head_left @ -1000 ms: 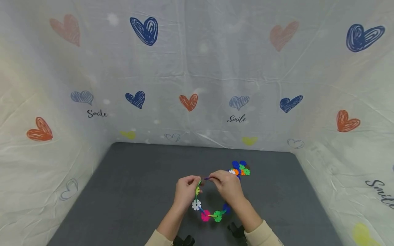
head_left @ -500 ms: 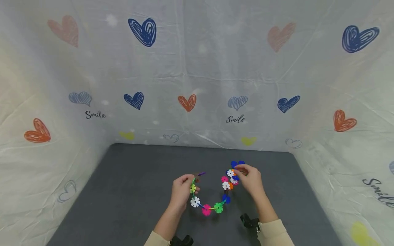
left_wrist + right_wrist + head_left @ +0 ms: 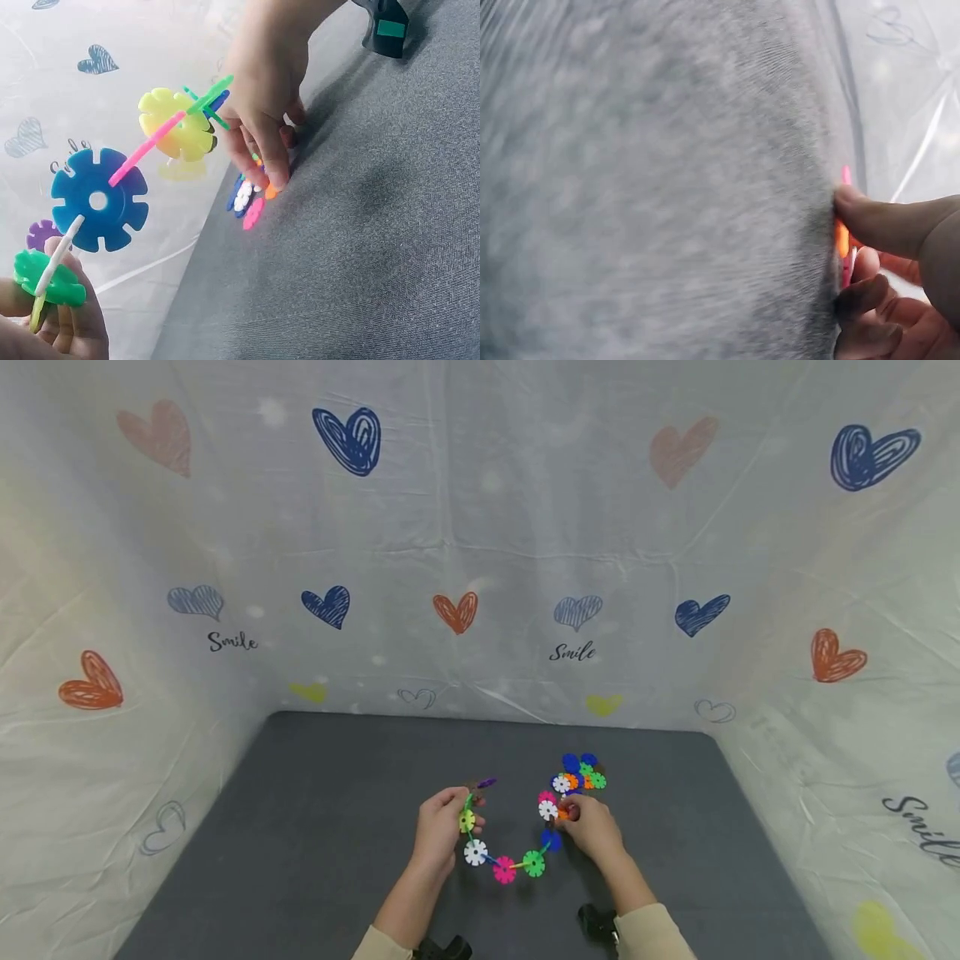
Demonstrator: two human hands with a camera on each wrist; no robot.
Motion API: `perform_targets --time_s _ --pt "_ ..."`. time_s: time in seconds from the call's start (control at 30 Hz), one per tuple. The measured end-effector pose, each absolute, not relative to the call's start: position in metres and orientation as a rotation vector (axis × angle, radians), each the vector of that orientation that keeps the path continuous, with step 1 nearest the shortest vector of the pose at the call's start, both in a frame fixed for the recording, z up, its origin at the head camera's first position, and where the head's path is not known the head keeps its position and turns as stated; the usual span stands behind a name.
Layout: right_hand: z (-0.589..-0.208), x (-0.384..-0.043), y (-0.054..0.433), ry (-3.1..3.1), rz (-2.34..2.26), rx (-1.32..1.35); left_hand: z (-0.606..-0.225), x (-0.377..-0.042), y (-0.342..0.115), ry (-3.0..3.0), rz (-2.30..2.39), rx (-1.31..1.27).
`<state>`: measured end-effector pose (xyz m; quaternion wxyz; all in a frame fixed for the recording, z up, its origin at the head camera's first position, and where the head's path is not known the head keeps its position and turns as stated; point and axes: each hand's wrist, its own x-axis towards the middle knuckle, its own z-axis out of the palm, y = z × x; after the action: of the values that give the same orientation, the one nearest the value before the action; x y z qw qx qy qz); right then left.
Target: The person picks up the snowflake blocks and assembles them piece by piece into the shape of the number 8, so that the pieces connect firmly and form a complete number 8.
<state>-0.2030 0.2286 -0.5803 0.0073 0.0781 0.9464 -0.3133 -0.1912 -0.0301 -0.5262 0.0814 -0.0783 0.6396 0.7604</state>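
My left hand [image 3: 441, 827] holds up a chain of slotted plastic snowflake discs [image 3: 505, 870], joined edge to edge. It hangs in a curve, with a purple disc [image 3: 487, 783] at the held end. In the left wrist view the fingers pinch a green disc [image 3: 49, 277] of the chain, below a blue one [image 3: 124, 225]. To the right, my right hand [image 3: 596, 828] is down at the table, thumb and fingers around an orange snowflake disc [image 3: 843, 240]. Whether that disc is lifted cannot be told. A white disc [image 3: 548, 810] and a pink disc [image 3: 547, 797] lie beside the fingertips.
Several loose discs [image 3: 572, 763], blue, green, orange and white, lie flat behind the right hand on the dark grey table [image 3: 360, 777]. A pale curtain [image 3: 487, 527] printed with hearts encloses the back and sides. Black wrist mounts [image 3: 597, 923] sit at both forearms.
My right hand let go of the purple disc at the chain's end, moved right to the loose discs, then came nearer onto the orange one. The left hand shifted slightly left with the chain.
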Motion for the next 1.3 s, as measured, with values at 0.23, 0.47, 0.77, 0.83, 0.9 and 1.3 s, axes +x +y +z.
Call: perform_targets --time_s 0.23,0.47,0.77,0.83,0.9,1.3 --pt "-0.580 -0.202 0.230 2.934 -1.094 0.214 -0.526 -0.190 -0.031 1.905 2.273 -0.211" --pt "-0.570 -0.201 0.232 2.953 -1.241 0.209 -0.525 -0.189 -0.031 1.886 2.282 -0.205" --pt "-0.527 -0.196 0.224 2.985 -1.738 0.217 -0.524 -0.189 -0.033 1.905 2.266 -0.177" --pt "-0.516 -0.192 0.216 2.926 -1.794 0.156 -0.524 -0.189 -0.033 1.918 2.259 -0.182" --pt "-0.506 -0.190 0.208 2.872 -1.832 0.097 -0.524 -0.189 -0.034 1.928 2.256 -0.174" --pt "-0.496 -0.187 0.164 2.693 -1.953 -0.006 -0.520 -0.187 -0.036 1.949 2.249 -0.148"
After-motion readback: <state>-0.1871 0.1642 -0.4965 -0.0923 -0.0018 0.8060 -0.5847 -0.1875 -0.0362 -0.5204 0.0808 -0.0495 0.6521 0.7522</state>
